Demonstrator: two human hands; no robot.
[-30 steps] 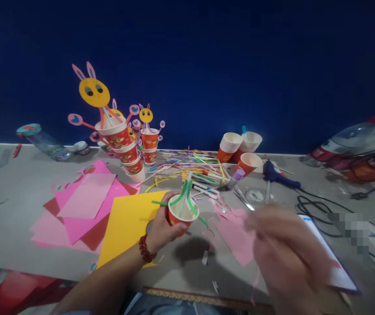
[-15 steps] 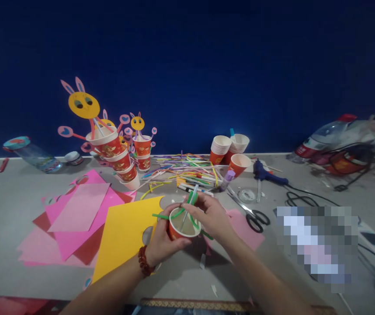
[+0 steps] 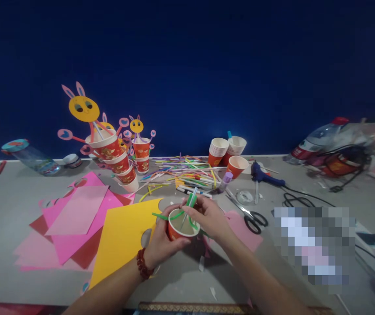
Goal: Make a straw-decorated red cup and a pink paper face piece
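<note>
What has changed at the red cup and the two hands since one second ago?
The right hand came in from the near right and now pinches the green straws above the red cup. The left hand has gripped the cup throughout.

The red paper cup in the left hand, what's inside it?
The red paper cup holds green straws and a pale one, pinched by the right hand. The cup's bottom is hidden.
</note>
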